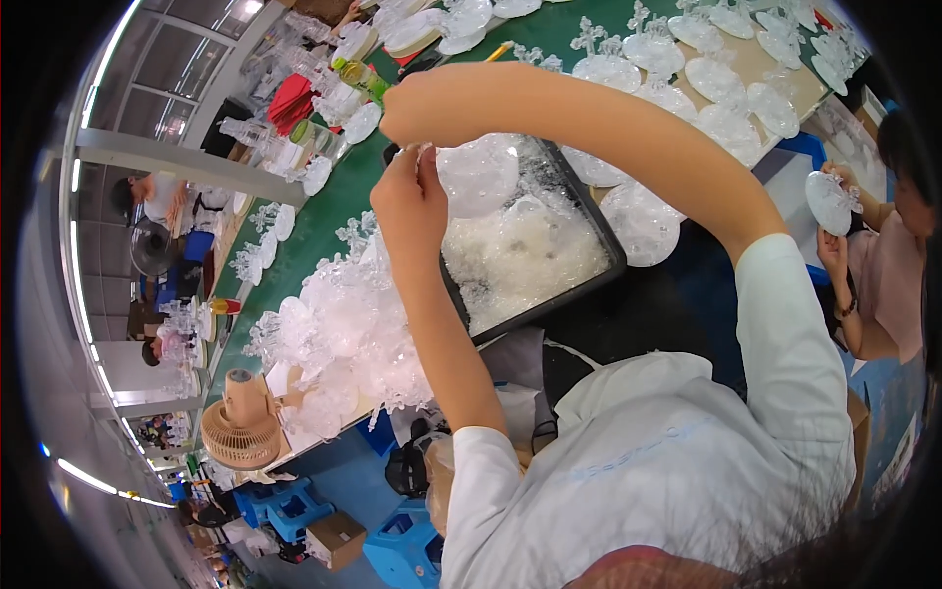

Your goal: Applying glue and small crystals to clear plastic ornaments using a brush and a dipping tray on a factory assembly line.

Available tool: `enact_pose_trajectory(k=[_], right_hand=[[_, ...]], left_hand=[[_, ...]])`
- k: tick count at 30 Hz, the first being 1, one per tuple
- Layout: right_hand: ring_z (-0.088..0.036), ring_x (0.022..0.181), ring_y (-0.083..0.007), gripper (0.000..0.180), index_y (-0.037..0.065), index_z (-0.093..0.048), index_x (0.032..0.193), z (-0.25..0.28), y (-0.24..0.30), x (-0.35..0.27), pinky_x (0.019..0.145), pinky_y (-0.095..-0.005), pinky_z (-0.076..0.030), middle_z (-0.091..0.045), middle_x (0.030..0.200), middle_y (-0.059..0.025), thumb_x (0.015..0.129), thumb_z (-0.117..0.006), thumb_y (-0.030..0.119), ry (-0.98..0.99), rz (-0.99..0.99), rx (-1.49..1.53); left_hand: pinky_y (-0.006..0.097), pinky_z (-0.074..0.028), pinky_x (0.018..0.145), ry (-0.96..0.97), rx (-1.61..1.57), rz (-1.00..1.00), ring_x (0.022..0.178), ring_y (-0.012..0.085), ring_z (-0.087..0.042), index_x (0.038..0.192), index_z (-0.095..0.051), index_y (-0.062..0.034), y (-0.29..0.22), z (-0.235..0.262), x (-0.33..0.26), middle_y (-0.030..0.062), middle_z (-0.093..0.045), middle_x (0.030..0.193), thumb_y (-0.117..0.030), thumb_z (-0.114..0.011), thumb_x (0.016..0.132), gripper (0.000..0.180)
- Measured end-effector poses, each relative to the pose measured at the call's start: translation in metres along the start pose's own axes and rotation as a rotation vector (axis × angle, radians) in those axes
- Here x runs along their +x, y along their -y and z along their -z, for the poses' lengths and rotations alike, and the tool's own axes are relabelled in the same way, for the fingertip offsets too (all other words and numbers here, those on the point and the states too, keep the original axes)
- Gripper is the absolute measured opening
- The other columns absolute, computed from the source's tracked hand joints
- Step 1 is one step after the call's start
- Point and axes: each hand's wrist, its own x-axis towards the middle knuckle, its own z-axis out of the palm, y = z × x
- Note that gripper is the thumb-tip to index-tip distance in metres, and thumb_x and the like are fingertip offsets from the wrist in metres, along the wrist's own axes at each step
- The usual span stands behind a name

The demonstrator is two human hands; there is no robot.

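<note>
My left hand (407, 201) is raised at the left edge of a black tray (613, 257), its fingers closed in a pinch. My right hand (404, 110) is curled just beyond it, almost touching, with the right arm arching over the tray. Whatever the fingers hold is hidden or too small to name. Loose clear-white flakes (530, 260) fill the tray. A clear round disc (479, 177) lies on them at the far side. Left of the tray is a big heap of clear plastic ornaments (343, 314).
Rows of clear round-based ornaments (721, 79) cover the far table. A beige fan (241, 422) stands at the table's left corner, and a green bottle (361, 79) stands beyond my hands. Blue stools (402, 550) are below. At right, a co-worker holds a clear disc (832, 203).
</note>
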Motion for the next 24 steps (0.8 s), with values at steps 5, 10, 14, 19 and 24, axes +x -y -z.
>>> enact_pose_trajectory(k=[5,10,14,19,24], right_hand=[[-0.063,0.075,-0.0389,0.019,-0.003,-0.066,0.094,0.005,-0.001,-0.04,0.067,-0.0396,-0.053,-0.065,0.083,-0.0213,0.08,-0.057,0.005,-0.6,-0.241,-0.037],[-0.055,0.068,-0.0192,0.047,-0.003,-0.061,0.107,0.004,0.079,-0.106,0.062,-0.0319,-0.045,-0.066,0.092,-0.0155,0.097,-0.039,0.038,-1.251,-0.482,0.543],[-0.058,0.063,-0.0196,0.075,0.0,-0.053,0.113,-0.055,0.126,-0.129,0.047,-0.0246,-0.044,-0.064,0.088,-0.024,0.094,-0.033,0.07,-1.344,-0.393,1.088],[-0.065,0.064,-0.0232,0.02,0.001,-0.056,0.103,-0.082,0.121,-0.112,0.053,-0.0306,-0.055,-0.065,0.087,-0.0197,0.092,-0.064,0.016,-1.29,-0.371,0.839],[-0.067,0.071,-0.0272,0.028,0.002,-0.058,0.101,-0.077,0.125,-0.119,0.06,-0.0339,-0.058,-0.065,0.097,-0.0171,0.077,-0.072,-0.003,-1.118,-0.331,0.799]], left_hand=[[0.038,-0.043,0.053,-0.249,0.094,-0.126,0.056,0.0306,-0.056,0.092,-0.065,0.002,0.009,0.001,-0.012,0.0125,-0.059,0.07,-0.008,-0.062,0.091,0.01],[0.032,-0.039,0.045,-0.469,0.224,-0.102,0.051,0.0261,-0.051,0.087,-0.064,0.0026,0.004,0.002,-0.035,0.0098,-0.053,0.066,-0.004,-0.062,0.092,0.009],[0.03,-0.038,0.043,-0.492,0.36,-0.176,0.05,0.0223,-0.051,0.093,-0.066,0.0044,0.0,0.002,-0.047,0.0084,-0.053,0.065,-0.004,-0.061,0.093,0.01],[0.029,-0.045,0.047,-0.53,0.428,-0.167,0.054,0.0214,-0.057,0.105,-0.067,0.0101,-0.011,-0.007,-0.055,0.009,-0.06,0.068,-0.005,-0.058,0.095,0.02],[0.031,-0.046,0.046,-0.526,0.501,-0.174,0.051,0.0229,-0.058,0.1,-0.065,0.015,-0.015,-0.004,-0.061,0.0138,-0.063,0.069,-0.011,-0.056,0.098,0.027]])
